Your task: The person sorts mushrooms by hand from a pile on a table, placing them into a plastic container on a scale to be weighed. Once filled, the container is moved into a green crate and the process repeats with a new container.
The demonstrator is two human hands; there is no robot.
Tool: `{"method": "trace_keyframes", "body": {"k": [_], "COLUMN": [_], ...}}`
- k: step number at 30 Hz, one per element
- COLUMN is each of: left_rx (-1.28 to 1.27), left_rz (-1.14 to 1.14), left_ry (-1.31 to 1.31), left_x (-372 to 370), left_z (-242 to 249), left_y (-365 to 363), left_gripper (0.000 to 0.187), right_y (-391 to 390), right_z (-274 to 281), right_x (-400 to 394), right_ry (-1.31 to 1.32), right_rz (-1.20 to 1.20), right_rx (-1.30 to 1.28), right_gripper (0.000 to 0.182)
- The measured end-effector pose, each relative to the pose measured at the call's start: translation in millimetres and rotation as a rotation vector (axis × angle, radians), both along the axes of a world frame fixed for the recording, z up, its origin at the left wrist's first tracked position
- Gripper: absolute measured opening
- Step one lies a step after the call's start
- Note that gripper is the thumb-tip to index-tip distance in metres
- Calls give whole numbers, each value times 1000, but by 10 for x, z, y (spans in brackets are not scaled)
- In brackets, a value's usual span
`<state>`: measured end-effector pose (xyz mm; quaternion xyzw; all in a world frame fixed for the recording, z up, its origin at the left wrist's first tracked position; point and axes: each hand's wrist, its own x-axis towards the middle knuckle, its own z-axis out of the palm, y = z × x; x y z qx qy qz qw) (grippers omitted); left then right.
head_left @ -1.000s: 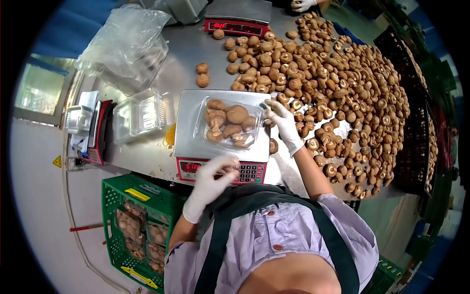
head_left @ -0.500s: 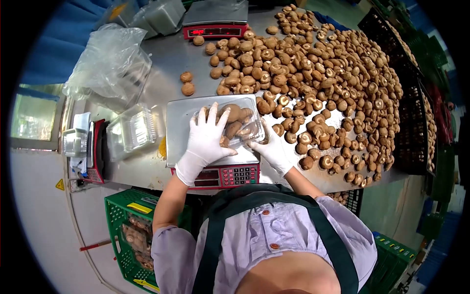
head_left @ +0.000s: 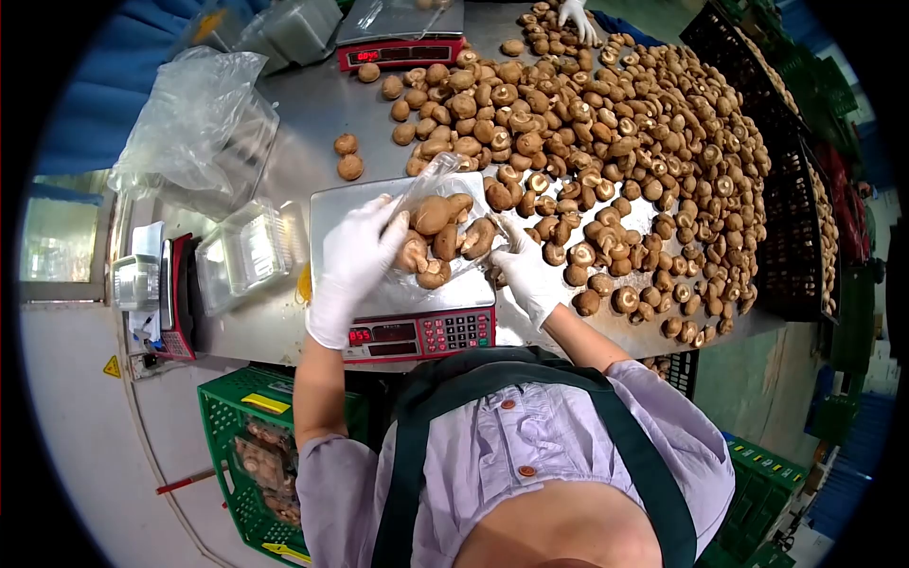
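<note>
A clear plastic box [head_left: 462, 269] with several brown mushrooms [head_left: 434, 216] in it is over the steel pan of a red scale [head_left: 322, 210]. Its thin clear lid [head_left: 428, 180] stands tilted up along the left side. My left hand [head_left: 356, 263], in a white glove, grips the lid side, thumb and fingers close to the mushrooms. At the opposite side, my gloved right hand [head_left: 526, 273] has its fingers and thumb around the box's right edge. Red digits are lit on the scale's display, partly behind my left wrist.
A broad heap of mushrooms [head_left: 625, 142] covers the table's right side, beside black crates [head_left: 793, 237]. Empty clear boxes [head_left: 248, 254] and a plastic bag [head_left: 189, 123] lie left. Another person's gloved hand [head_left: 576, 19] reaches in beyond a second scale [head_left: 402, 52]. A green crate [head_left: 220, 426] stands below.
The lid, lying over the mushrooms before, is now raised. My left hand has moved left, off the top. Another person's hand has appeared at the far heap, and mushrooms now show on the far scale.
</note>
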<state>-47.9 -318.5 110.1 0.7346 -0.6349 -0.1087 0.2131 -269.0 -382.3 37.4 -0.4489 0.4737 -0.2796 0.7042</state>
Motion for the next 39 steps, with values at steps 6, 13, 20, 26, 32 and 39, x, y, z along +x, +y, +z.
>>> {"method": "trace_keyframes", "body": {"k": [6, 13, 20, 26, 32, 39], "left_rx": [-199, -799, -303, -374, -316, -207], "left_rz": [116, 340, 125, 120, 172, -91], "left_ry": [407, 505, 147, 143, -28, -278], "left_x": [276, 295, -101, -208, -290, -482], "left_z": [262, 101, -548, -726, -549, -471], "left_y": [-60, 198, 149, 175, 158, 96], "left_gripper": [34, 22, 53, 61, 60, 55], "right_y": [-105, -427, -482, -489, -458, -292], "right_z": [191, 521, 280, 336, 286, 287], "right_x": [-41, 217, 608, 232, -227, -1794], "right_ry": [499, 500, 544, 19, -155, 690], "right_rz": [240, 443, 619, 414, 235, 596], "right_rx": [-467, -1152, -1432, -788, -432, -428], "right_gripper": [64, 57, 52, 55, 55, 40]}}
